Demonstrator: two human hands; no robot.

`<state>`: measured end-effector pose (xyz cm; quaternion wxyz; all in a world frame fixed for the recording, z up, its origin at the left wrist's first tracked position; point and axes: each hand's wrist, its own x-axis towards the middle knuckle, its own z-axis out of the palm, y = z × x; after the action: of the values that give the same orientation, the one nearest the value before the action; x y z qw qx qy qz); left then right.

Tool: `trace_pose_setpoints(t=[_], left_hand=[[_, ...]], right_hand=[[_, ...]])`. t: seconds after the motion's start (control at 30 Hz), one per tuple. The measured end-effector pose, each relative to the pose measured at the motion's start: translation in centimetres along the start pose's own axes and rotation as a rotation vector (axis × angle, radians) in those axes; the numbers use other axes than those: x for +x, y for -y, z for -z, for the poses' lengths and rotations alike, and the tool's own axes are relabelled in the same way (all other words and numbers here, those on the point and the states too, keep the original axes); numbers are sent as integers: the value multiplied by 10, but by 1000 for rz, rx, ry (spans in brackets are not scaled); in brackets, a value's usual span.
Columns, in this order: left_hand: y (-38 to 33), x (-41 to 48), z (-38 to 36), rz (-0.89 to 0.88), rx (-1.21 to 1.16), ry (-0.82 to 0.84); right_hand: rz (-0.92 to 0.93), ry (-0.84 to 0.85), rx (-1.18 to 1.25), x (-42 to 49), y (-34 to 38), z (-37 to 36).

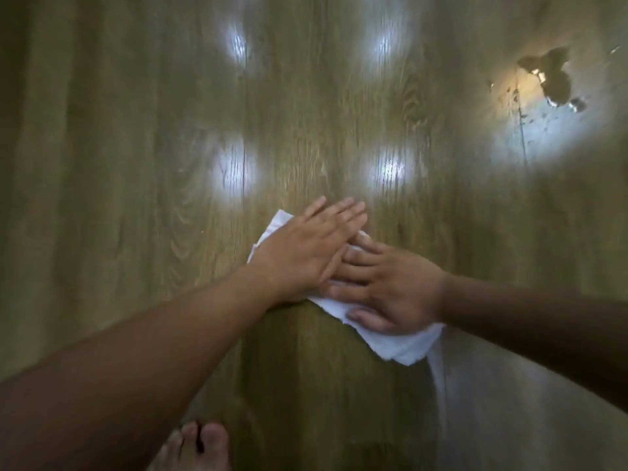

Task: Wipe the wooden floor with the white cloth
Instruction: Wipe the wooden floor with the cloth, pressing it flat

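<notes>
At the bottom edge of the frame, left of centre, the toes of a bare foot (195, 445) rested on the wooden floor (119, 181). Two bare forearms reached in from the lower corners, the left one long and in shadow from the lower left, the right one dark from the right edge.

Just above the middle of the frame lay the white cloth (401, 345), folded flat on the boards. Both hands were pressed on top of it, palms down. The left hand (306, 249) lay with its fingers straight, held together and pointing toward the upper right; its fingertips reached past the cloth's far edge onto bare wood. The right hand (384, 287) lay flat with its fingers spread apart, pointing left, and their tips were tucked beneath the left hand, so the two hands overlapped. Neither hand gripped the cloth; they only pressed it down. One corner of the cloth showed to the upper left of the left hand, and a wider ragged edge stuck out below the right hand.

Farther up, four soft white light reflections (389, 169) glowed on the glossy planks. In the upper right corner, a bright patch held a dark irregular wet-looking mark (550, 76) with small specks around it; what it was could not be told.
</notes>
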<state>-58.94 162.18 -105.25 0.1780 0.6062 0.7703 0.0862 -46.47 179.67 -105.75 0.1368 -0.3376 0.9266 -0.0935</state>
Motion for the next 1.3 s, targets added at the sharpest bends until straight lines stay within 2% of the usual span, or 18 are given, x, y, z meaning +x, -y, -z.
trace_pose_setpoints(t=[0.13,0.23,0.3,0.37,0.43,0.53,0.57,0.67,0.77,0.9,1.0,1.1,1.2,1.3], left_hand=[[42,36,20,235,12,-112],[74,77,36,358,130,-125],[81,84,43,493,127,-136],[70,75,38,478,66,-162],[43,49,26,381,38,-89],[-11,-21,-3,378,13,-65],[-34,-53,-14,381,5,-71],[-95,-140,-50,376,-11,-48],[-99,-165,-63,300,28,-6],[-76,-139,-47,358,49,9],[-22,-92,-24,482,35,16],[35,-38,4,495,27,20],[54,-30,0,507,92,-29],[11,-50,-21,487,116,-137]], right_hand=[[116,-55,-83,25,-76,27],[50,-6,-254,44,-130,51],[-41,-9,-275,50,-135,59],[-137,-114,-243,43,-117,48],[-226,-183,-131,28,-75,29],[-228,-250,-24,5,12,-5],[-188,-225,0,-3,45,-14],[116,-82,56,-22,105,-37],[350,-83,95,-18,75,-34],[446,-113,27,14,7,-12],[335,-167,-59,41,-47,16],[134,-167,-155,66,-87,42],[4,-210,-162,71,-79,36],[-129,-315,-48,37,-31,17]])
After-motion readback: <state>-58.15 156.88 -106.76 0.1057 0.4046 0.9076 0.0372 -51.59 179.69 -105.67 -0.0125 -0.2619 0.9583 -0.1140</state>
